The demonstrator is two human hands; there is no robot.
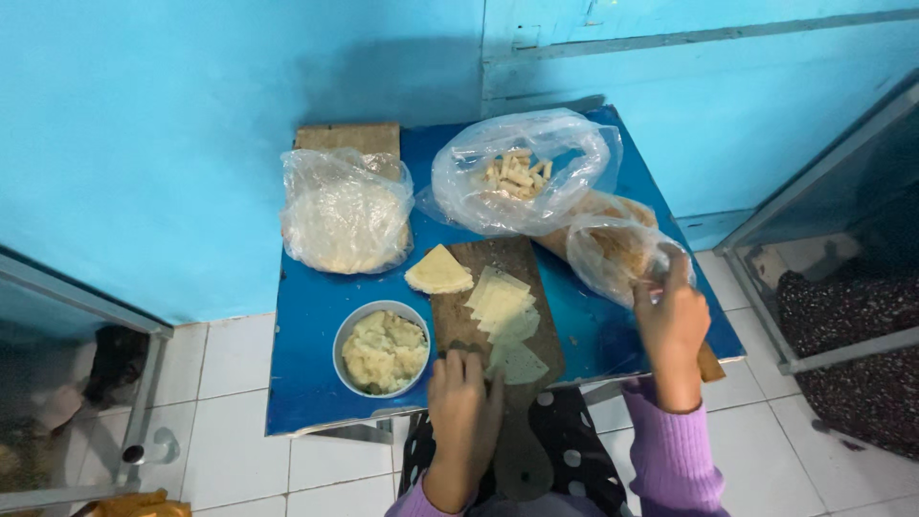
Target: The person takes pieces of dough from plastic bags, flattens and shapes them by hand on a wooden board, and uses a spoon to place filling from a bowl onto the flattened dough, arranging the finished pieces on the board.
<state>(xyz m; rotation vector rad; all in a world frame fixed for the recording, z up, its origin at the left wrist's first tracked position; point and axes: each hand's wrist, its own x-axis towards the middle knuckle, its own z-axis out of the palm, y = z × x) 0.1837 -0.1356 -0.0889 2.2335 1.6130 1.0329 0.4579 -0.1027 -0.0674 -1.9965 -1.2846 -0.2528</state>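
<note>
My left hand (463, 410) lies flat with fingers closed on the near end of a dark wooden board (503, 263), touching the lowest of several pale yellow triangular dough sheets (503, 304) fanned out on it. My right hand (672, 321) grips the edge of a clear plastic bag (613, 251) that holds something brown, at the right of the blue table (306, 306). A folded triangular pastry (438, 271) rests at the board's far left corner. A round bowl of pale mashed filling (383, 349) stands left of the board.
A plastic bag of white flat sheets (343, 213) lies on a second board at the back left. Another open bag with short pale sticks (517, 175) sits at the back centre. Glass-fronted cabinets flank the table on a white tiled floor; a blue wall is behind.
</note>
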